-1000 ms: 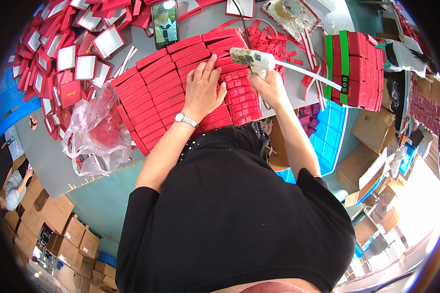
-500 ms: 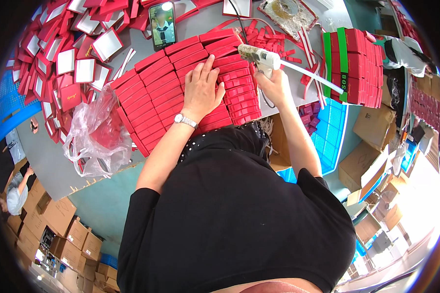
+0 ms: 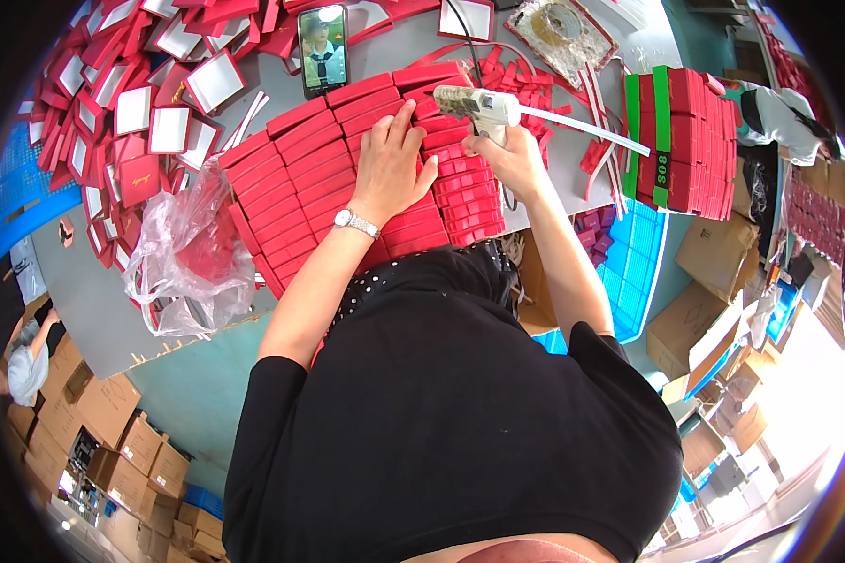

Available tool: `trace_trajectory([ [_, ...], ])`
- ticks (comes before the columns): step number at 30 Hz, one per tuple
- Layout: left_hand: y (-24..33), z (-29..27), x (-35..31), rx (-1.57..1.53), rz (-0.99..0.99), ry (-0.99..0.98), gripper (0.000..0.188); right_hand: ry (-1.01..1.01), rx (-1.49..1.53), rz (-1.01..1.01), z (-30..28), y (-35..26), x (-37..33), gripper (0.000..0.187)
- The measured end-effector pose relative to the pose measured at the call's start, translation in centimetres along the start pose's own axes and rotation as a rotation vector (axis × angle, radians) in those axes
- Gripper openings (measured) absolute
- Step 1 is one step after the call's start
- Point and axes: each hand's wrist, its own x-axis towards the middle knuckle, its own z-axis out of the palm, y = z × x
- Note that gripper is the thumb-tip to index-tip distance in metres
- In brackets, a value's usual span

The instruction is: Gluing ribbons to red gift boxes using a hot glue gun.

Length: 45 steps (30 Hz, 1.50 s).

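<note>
Rows of closed-up red boxes (image 3: 302, 192) are packed side by side on the table before me. My left hand (image 3: 391, 174) lies on them with its fingers stretched out, and there is a silver watch (image 3: 358, 224) on that wrist. In my right hand (image 3: 514, 161) I grip a white glue gun (image 3: 491, 108) by its handle. Its nozzle end points left over the far right rows, close to my left fingertips. A long white glue stick (image 3: 587, 129) juts from its back. Glossier red pieces (image 3: 469, 192) sit in the near right column.
Red boxes with white insides (image 3: 169, 129) are heaped at the left, beside a clear plastic bag (image 3: 192, 267). A phone (image 3: 322, 52) stands behind the rows. Red strips (image 3: 533, 94) lie at far right, near a green-strapped stack (image 3: 699, 141) and a blue crate (image 3: 637, 253).
My right hand has brought the glue gun left, further over the boxes and nearer my left hand. The left hand rests on nearly the same boxes.
</note>
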Motion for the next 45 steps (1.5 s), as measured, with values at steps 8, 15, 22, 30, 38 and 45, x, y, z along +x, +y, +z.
trace_trajectory([
  [8, 0.1, -0.1, 0.1, 0.021, -0.011, -0.01, 0.038, -0.001, -0.105, 0.008, 0.1, 0.2, 0.6, 0.021],
  [15, 0.0, 0.0, 0.0, 0.026, 0.001, 0.004, 0.037, 0.075, -0.144, 0.063, -1.1, 1.1, 0.9, 0.033],
  [22, 0.0, 0.1, 0.0, 0.014, 0.003, 0.011, 0.036, 0.089, -0.246, 0.074, -1.7, 1.4, 0.9, 0.036],
  [30, -0.2, 0.2, 0.0, 0.015, 0.004, 0.018, 0.036, 0.107, 0.041, -0.047, -0.9, -0.9, 1.0, 0.024],
  [38, -0.1, 0.1, 0.0, -0.004, -0.008, 0.008, 0.035, 0.003, 0.017, -0.022, 1.3, 0.0, 3.4, 0.025],
  [45, -0.1, 0.0, 0.0, -0.002, -0.013, 0.007, 0.035, 0.02, -0.072, -0.057, 1.4, -0.1, 3.8, 0.022],
])
